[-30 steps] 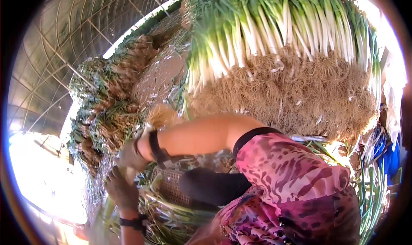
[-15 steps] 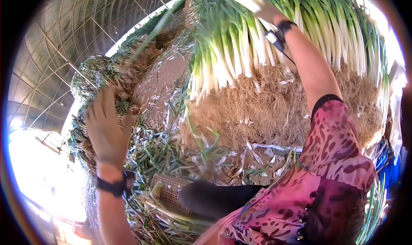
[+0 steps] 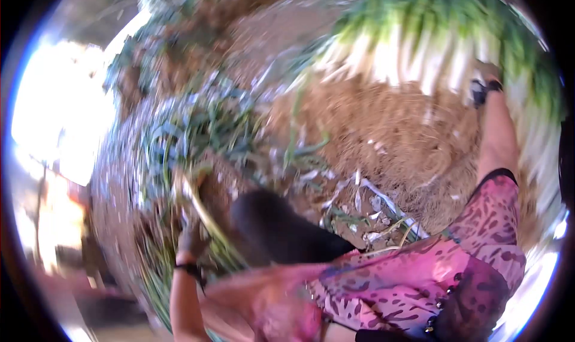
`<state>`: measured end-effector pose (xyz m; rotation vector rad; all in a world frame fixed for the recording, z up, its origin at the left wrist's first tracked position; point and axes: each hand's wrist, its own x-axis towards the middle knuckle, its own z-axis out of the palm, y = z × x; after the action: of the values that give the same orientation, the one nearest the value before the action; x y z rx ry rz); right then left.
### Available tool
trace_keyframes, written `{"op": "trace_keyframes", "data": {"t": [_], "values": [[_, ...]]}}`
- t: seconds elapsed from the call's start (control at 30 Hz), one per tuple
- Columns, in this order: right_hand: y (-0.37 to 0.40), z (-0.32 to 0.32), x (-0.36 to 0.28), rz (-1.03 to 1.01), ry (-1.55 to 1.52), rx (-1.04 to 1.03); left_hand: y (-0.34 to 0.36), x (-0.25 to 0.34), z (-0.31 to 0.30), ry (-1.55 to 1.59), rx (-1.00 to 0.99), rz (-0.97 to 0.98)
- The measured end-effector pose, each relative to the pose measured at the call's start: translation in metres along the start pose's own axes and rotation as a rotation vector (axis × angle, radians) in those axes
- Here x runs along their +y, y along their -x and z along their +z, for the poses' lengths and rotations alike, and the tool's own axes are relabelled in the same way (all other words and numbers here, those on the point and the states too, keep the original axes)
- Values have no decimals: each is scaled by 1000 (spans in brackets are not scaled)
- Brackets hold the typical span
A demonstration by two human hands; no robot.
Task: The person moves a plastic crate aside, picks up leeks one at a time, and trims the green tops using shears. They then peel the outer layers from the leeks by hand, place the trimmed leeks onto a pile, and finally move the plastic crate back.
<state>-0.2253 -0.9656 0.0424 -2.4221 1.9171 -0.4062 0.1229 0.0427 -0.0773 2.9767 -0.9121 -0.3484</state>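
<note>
My left hand (image 3: 193, 239), in a glove with a dark band at the wrist, is low at the left among loose green onions (image 3: 157, 282). One pale green onion stalk (image 3: 206, 219) lies right beside its fingers; motion blur hides whether they close on it. At the upper right, my right hand (image 3: 487, 72) reaches to the big pile of green onions (image 3: 413, 48), against the white stems. Its fingers are smeared and partly lost among the stems, so I cannot see any grip.
Brown roots (image 3: 383, 138) of the piled onions face me. Cut green leaves (image 3: 200, 123) litter the ground at the left. My dark-clad leg (image 3: 287, 228) crosses the middle, next to a brown crate (image 3: 218, 183). Pale scraps (image 3: 377, 216) lie near the roots.
The view has swung toward the left. My left hand, spread in the air before, is now down at the loose onions. My right hand has come from the leafy top down to the white stems.
</note>
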Motion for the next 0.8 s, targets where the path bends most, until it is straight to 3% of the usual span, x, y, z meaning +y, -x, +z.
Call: {"op": "trace_keyframes", "data": {"t": [0.03, 0.23, 0.27, 0.33, 0.4, 0.47, 0.53, 0.6, 0.67, 0.7, 0.77, 0.8], "values": [[-20, 10, 9, -35, 49, 34, 6, 19, -6, 45, -75, -153], [-22, -4, 0, -61, 238, -70, 28, 1, 92, 185, -86, -275], [8, -15, -19, 24, 261, 11, 37, -1, 98, 180, -86, -294], [97, -31, -82, 225, 207, 236, 35, -5, 102, 253, -80, -509], [156, -52, -152, 206, 126, 353, 34, -21, 114, 341, 43, -626], [147, -36, -192, -69, 185, 246, 26, -32, 127, 367, 26, -695], [95, 62, -218, -621, 51, 748, 14, -32, 127, 508, -73, -783], [220, 82, -311, -805, -374, 211, -2, -42, 174, 475, 23, -790], [352, 83, -382, -989, -418, -161, -8, -35, 175, 341, 28, -855], [428, 56, -415, -1040, -288, -357, -11, -36, 178, 345, 40, -888], [551, 31, -462, -1207, -241, -552, -19, -50, 182, 356, 57, -928], [581, 37, -482, -1400, -186, -590, -20, -55, 182, 380, 65, -929]]}}
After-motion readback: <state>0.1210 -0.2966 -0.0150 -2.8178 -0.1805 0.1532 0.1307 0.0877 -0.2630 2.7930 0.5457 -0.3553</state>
